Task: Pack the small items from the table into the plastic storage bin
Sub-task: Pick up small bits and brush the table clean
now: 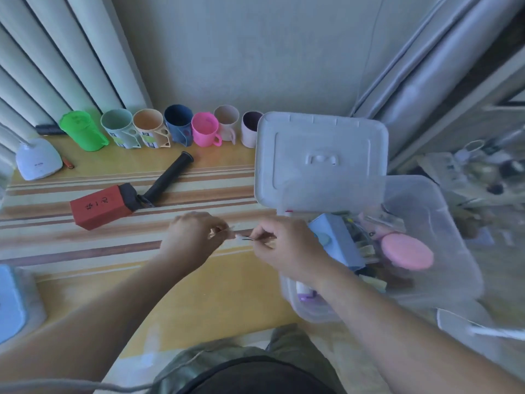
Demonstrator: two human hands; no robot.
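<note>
My left hand (193, 237) and my right hand (284, 245) meet over the striped table (199, 294), just left of the clear plastic storage bin (443, 223). Together they pinch one small white item with a thin dark wire (243, 238) between their fingertips; the picture is blurred, so I cannot tell what it is. Inside the bin lie a light blue box (338, 240), a pink round case (407, 255) and several smaller things. The bin's lid (321, 160) stands up behind it. On the table lie a red box (99, 207) and a black tube (170, 174).
A row of coloured cups (147, 130) lines the table's back edge against the wall. A white device (37, 159) sits at the far left and a pale blue object (11, 305) at the near left edge. Clutter fills the floor at the right.
</note>
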